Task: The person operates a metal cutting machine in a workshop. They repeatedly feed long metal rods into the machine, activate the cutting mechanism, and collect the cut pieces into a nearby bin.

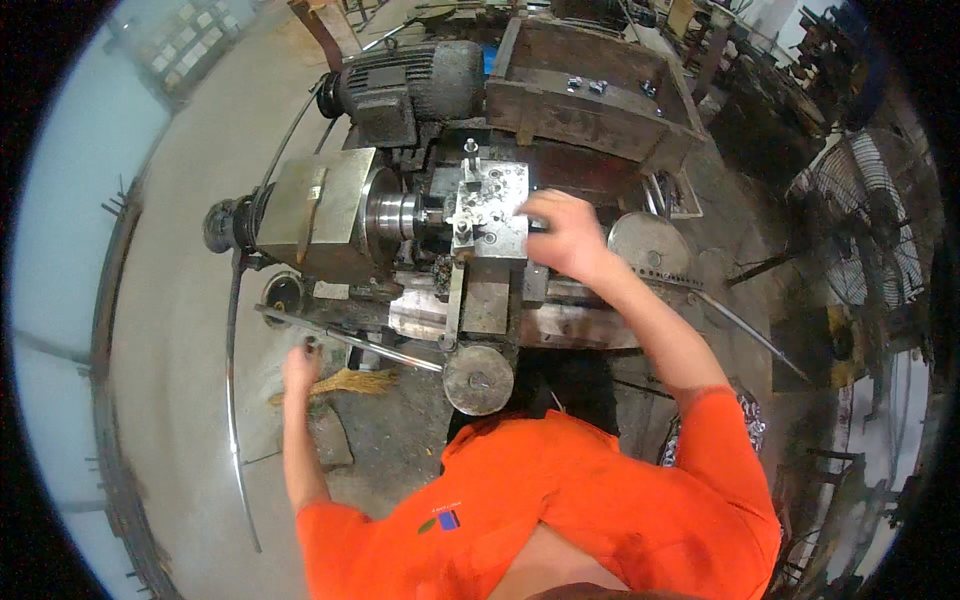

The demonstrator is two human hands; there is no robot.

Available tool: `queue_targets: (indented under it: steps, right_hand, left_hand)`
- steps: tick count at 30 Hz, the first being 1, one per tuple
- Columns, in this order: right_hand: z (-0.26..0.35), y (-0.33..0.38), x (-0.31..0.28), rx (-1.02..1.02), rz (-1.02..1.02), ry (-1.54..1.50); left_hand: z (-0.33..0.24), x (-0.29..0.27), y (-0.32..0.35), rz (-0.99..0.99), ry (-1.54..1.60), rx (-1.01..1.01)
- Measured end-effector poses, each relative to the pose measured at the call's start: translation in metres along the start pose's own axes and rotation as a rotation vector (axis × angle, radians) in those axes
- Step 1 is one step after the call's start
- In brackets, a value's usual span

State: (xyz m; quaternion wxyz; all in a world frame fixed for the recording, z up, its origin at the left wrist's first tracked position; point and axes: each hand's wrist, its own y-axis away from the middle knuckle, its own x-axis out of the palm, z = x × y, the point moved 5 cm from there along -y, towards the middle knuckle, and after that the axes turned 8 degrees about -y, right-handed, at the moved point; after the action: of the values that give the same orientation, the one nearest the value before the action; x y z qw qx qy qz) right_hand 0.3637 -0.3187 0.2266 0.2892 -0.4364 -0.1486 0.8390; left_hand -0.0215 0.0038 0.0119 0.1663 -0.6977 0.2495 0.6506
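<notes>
I stand over a worn metal lathe (330, 215) with a shiny chuck (392, 212) at its middle. My right hand (565, 232) reaches forward and rests on the right side of the pale metal tool block (490, 205), fingers curled against its edge. My left hand (301, 366) hangs low on the left, closed around the end of a long metal lever (350, 338) that runs along the front of the machine. A round handwheel (478, 379) sits just below the carriage, near my orange shirt.
An electric motor (405, 82) sits behind the lathe, with a rusty metal tray (600, 110) holding a few small parts to its right. A round disc (648, 243) lies right of my hand. A standing fan (870, 225) is at far right. A broom head (345, 382) lies on the concrete floor.
</notes>
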Motion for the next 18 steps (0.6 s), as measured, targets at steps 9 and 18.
queue_targets:
  steps: [9, 18]
  right_hand:
    - [0.011, -0.089, 0.128, 0.237, 0.473, 0.207]
    - [0.008, -0.090, 0.134, 0.163, 0.521, 0.183]
  left_hand:
    - [0.139, -0.135, 0.103, -0.370, -0.098, -0.450]
    - [0.138, -0.113, 0.106, -0.259, 0.057, -0.612]
